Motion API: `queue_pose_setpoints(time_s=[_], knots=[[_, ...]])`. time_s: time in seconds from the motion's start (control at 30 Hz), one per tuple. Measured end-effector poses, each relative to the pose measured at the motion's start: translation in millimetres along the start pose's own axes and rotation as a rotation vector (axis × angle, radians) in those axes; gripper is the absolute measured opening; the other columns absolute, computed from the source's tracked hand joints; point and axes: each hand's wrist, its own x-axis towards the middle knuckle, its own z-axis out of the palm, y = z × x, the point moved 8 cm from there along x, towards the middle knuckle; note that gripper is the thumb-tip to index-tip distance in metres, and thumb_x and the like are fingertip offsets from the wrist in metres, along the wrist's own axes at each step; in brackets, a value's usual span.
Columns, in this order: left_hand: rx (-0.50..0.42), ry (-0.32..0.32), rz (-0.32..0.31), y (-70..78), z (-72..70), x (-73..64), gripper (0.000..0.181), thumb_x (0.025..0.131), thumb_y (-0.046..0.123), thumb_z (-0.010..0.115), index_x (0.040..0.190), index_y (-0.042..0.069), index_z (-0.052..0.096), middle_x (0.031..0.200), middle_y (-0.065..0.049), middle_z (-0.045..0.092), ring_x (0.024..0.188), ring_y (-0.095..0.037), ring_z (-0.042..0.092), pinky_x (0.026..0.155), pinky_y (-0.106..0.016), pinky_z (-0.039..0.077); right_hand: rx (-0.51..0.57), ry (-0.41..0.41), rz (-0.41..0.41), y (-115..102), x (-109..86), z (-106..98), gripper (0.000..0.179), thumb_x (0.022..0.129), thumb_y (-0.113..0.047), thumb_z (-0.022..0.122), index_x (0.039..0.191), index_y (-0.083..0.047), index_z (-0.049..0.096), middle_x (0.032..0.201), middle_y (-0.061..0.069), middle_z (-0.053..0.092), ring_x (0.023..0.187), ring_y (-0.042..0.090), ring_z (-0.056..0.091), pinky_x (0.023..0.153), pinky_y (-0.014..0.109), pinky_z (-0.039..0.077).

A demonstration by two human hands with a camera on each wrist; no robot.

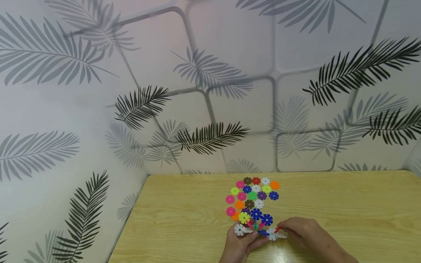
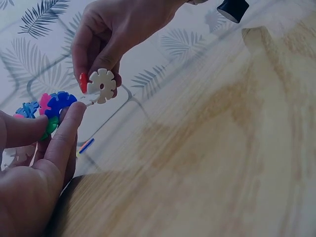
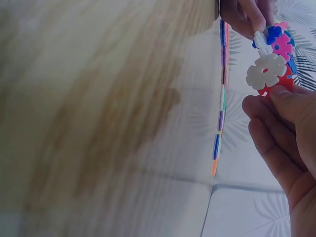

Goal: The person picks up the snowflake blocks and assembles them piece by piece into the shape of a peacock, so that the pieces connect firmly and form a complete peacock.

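Observation:
My left hand (image 1: pixel 238 246) grips an assembly of interlocking notched plastic discs (image 1: pixel 256 214), thumb on top near its green centre. Blue, yellow, pink and white discs branch out from it. At its right side my right hand (image 1: pixel 309 232) pinches a red notched disc (image 2: pixel 83 83) between thumb and finger. Right beside the red disc is a white disc (image 3: pixel 266 71), which links toward the blue disc (image 2: pixel 60 104) by my left fingertips. The right fingers partly hide the red disc.
Loose notched discs (image 1: pixel 252 196) in many colours lie flat in rows on the wooden table (image 1: pixel 177 219), just beyond the hands. Behind the table's far edge rises a wall (image 1: pixel 230 109) with a leaf pattern. A dark cylindrical object (image 2: pixel 233 10) shows near the right forearm.

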Motion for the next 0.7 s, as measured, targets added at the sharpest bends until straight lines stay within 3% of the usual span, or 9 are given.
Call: queue_pose_setpoints(time_s=[0.1,0.23,0.33,0.5,0.7], knots=[[0.006,-0.021,0.008,-0.3,1.1,1.0,0.059,0.104,-0.009,0.062,0.16,-0.004,0.044,0.146,-0.023,0.068,0.133,-0.045,0.069,0.107,-0.046,0.062,-0.03,-0.027,-0.021,-0.8,-1.2,1.2,0.035,0.079,0.008,0.089,0.109,-0.01,0.083,0.101,-0.001,0.084,0.092,0.012,0.08,0.08,0.016,0.062],[0.008,-0.034,0.006,-0.8,1.3,1.2,0.059,0.104,-0.008,0.063,0.16,-0.004,0.044,0.146,-0.022,0.068,0.134,-0.045,0.068,0.107,-0.046,0.062,-0.07,-0.04,-0.103,-4.5,-1.9,1.5,0.038,0.077,0.003,0.09,0.111,-0.009,0.08,0.1,-0.001,0.082,0.091,0.014,0.079,0.082,0.013,0.061],[0.009,-0.024,0.003,-0.4,0.9,0.5,0.058,0.104,-0.007,0.064,0.159,-0.004,0.045,0.145,-0.022,0.068,0.133,-0.044,0.069,0.107,-0.045,0.062,-0.097,-0.053,-0.12,-5.7,-1.4,1.9,0.039,0.076,0.002,0.09,0.112,-0.009,0.079,0.1,0.0,0.081,0.091,0.014,0.078,0.082,0.017,0.062],[0.013,0.003,-0.006,1.3,0.5,-2.5,0.058,0.104,-0.007,0.065,0.159,-0.003,0.047,0.144,-0.021,0.07,0.129,-0.041,0.072,0.108,-0.045,0.062,-0.13,-0.08,-0.049,-2.5,-1.4,1.6,0.034,0.082,0.001,0.087,0.112,-0.01,0.08,0.103,0.0,0.081,0.095,0.016,0.078,0.08,0.029,0.067],[0.018,-0.043,-0.003,-0.6,3.6,-0.2,0.06,0.104,-0.007,0.064,0.161,-0.001,0.045,0.147,-0.026,0.067,0.125,-0.039,0.075,0.109,-0.046,0.061,-0.139,-0.1,0.009,2.9,-3.0,-1.3,0.033,0.085,-0.001,0.087,0.115,-0.013,0.08,0.105,-0.002,0.082,0.096,0.017,0.079,0.081,0.029,0.067]])
